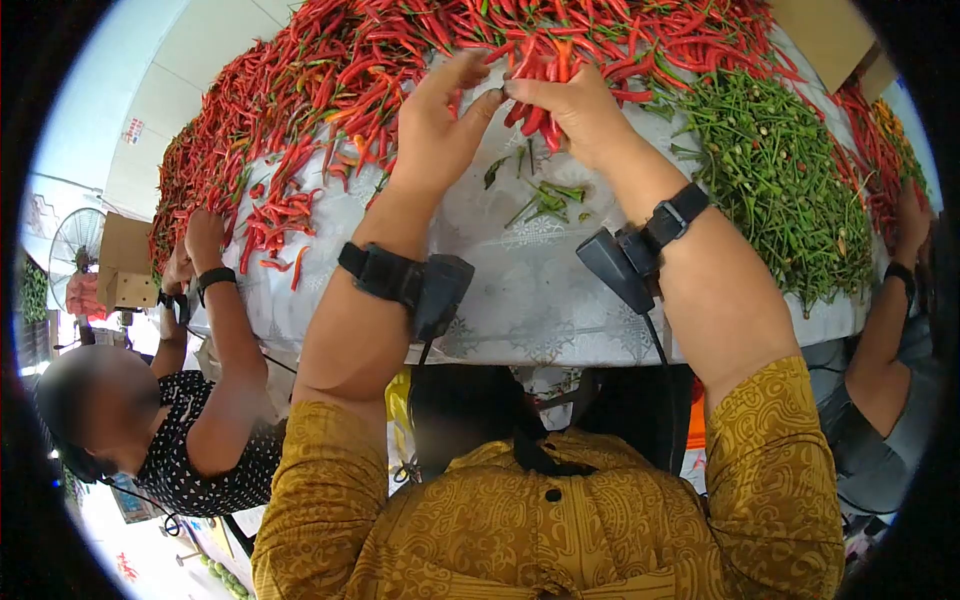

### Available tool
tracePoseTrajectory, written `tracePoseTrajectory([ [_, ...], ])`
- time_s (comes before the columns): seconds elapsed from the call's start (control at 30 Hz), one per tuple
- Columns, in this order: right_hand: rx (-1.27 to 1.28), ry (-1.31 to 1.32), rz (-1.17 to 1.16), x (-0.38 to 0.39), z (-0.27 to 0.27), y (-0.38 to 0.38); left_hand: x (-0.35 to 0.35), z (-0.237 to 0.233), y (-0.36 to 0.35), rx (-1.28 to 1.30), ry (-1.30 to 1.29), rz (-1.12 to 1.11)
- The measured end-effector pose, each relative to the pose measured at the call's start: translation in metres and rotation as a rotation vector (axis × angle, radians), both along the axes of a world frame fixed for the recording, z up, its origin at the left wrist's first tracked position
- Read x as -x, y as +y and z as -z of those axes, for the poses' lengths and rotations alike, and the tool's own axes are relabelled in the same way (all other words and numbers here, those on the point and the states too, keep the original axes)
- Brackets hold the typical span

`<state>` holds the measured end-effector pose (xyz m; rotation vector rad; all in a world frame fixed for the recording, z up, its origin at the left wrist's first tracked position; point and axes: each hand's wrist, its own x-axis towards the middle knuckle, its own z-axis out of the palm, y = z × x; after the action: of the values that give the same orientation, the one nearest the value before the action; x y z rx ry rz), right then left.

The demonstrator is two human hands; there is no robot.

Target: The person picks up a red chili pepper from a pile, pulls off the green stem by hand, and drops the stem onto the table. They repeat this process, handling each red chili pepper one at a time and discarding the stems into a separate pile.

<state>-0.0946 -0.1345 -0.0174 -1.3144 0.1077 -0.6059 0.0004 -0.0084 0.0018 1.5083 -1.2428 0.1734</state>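
Right hand (572, 112) has its grip closed on a small bunch (535, 118) of red chilies, held just above the desk (520, 300) at the near edge of the big red chili pile (330, 70). Left hand (440, 125) meets it from the side, thumb and fingers (488, 100) pinched on the top end of the bunch, so both hands touch. A few loose green stems (552, 198) lie on the white patterned cloth right below the hands. A large stem heap (785, 185) sits on the right side, beside the red pile. Each wrist carries a black strapped device, left (415, 285) and right (635, 255). A co-worker's hand (205, 238) is in the chilies at the left edge of the desk, and another person's hand (912, 222) is at the far right. A cardboard box (830, 35) stands at the top right, and a fan (75, 242) stands far left.
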Motion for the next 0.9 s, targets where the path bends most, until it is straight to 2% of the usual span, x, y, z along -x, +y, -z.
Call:
tracePoseTrajectory([
  [0.03, -0.146, -0.044, -0.064, 0.001, 0.0, -0.001, -0.004, 0.002, 0.002, -0.097, -0.104, -0.045],
  [0.07, -0.146, -0.043, -0.066, 0.002, -0.001, -0.002, -0.006, 0.006, 0.003, -0.097, -0.102, -0.047],
  [0.13, -0.22, -0.066, -0.071, 0.003, -0.004, -0.002, -0.007, 0.006, 0.005, -0.306, -0.009, -0.042],
  [0.23, -0.214, -0.045, -0.047, 0.005, -0.007, 0.001, -0.004, 0.007, 0.006, -0.403, 0.004, 0.019],
  [0.33, -0.211, -0.028, -0.06, 0.005, -0.008, 0.001, -0.002, 0.007, 0.004, -0.42, 0.11, -0.016],
  [0.47, -0.186, -0.058, -0.05, 0.002, -0.006, 0.001, -0.002, 0.006, 0.005, -0.423, 0.049, -0.027],
  [0.63, -0.252, -0.067, -0.054, 0.0, -0.003, -0.001, 0.003, -0.003, 0.011, -0.46, -0.026, 0.071],
  [0.9, -0.297, -0.003, -0.162, 0.006, -0.007, -0.005, -0.001, -0.001, 0.012, -0.387, 0.026, 0.157],
])
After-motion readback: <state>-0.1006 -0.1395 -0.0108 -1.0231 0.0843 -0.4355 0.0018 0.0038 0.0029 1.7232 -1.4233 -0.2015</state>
